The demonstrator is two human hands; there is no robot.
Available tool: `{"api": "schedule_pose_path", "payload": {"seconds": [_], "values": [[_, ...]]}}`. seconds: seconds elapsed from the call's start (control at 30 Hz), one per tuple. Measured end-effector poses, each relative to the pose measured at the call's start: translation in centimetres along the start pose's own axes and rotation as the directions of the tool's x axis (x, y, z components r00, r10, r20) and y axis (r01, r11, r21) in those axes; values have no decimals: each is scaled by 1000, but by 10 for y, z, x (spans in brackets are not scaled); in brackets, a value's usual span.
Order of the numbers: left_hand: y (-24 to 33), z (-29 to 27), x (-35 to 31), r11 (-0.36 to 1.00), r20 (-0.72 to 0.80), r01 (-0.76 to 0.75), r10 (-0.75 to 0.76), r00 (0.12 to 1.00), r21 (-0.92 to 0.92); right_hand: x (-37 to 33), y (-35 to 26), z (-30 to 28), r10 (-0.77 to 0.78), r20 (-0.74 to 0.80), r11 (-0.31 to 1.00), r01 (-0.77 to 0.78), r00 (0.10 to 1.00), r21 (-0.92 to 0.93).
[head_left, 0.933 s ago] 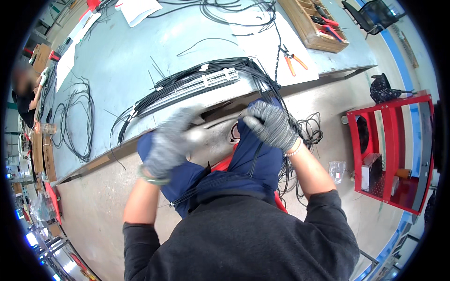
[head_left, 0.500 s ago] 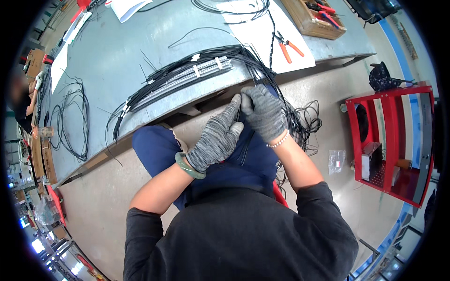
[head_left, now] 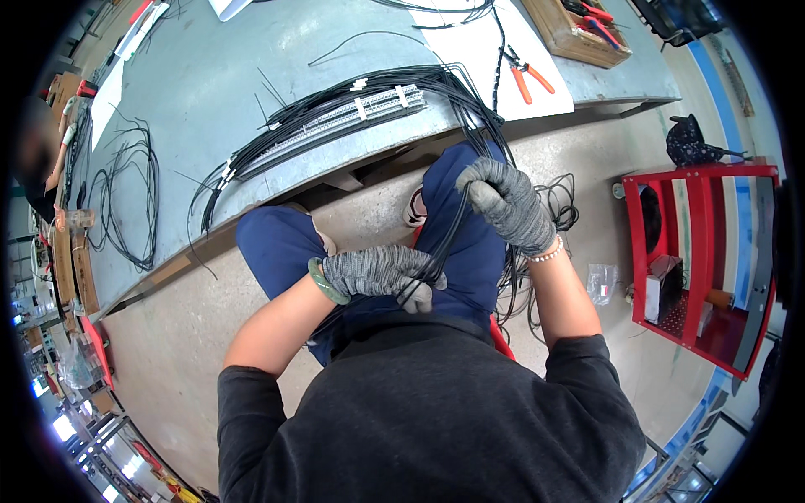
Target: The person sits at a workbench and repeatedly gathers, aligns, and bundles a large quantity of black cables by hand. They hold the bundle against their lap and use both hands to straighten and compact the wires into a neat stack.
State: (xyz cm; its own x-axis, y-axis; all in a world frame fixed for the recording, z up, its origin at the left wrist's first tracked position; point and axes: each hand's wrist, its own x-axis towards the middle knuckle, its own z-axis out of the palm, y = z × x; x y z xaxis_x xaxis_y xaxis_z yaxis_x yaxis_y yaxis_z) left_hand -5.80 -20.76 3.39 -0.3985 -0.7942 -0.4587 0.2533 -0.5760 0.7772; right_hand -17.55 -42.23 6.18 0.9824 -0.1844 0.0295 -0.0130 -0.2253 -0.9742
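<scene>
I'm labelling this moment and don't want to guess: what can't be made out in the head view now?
All in the head view:
1. Number of black cables between the hands: thin, overlapping strands.
2. Right palm: hidden by the curled fingers of the right hand.
3. Left palm: hidden by the back of the left hand.
4. Far end of the wooden box: cut off by the top edge.
5. Head of the co-worker: blurred.

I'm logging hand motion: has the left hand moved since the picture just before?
Yes: the left hand has drawn back from the table edge, toward the person's torso.
</scene>
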Motion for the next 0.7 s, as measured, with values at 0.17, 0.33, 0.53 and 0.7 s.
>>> {"api": "schedule_pose_path", "payload": {"seconds": [0.17, 0.33, 0.53, 0.7], "values": [[13, -39, -14, 965, -537, -216, 263, 802, 150, 7, -9, -5, 13, 323, 1000, -11, 946, -8], [23, -48, -10, 883, -646, -215, 455, 613, 417, 26, 4, 36, -255, -5, 908, 237, 967, -346], [22, -49, -6, 848, -649, -172, 501, 572, 502, 42, 25, 57, -343, -91, 696, 187, 935, -693], [22, -51, -11, 898, -703, -141, 416, 577, 416, 54, 23, 51, -339, -73, 702, 201, 938, -684]]}}
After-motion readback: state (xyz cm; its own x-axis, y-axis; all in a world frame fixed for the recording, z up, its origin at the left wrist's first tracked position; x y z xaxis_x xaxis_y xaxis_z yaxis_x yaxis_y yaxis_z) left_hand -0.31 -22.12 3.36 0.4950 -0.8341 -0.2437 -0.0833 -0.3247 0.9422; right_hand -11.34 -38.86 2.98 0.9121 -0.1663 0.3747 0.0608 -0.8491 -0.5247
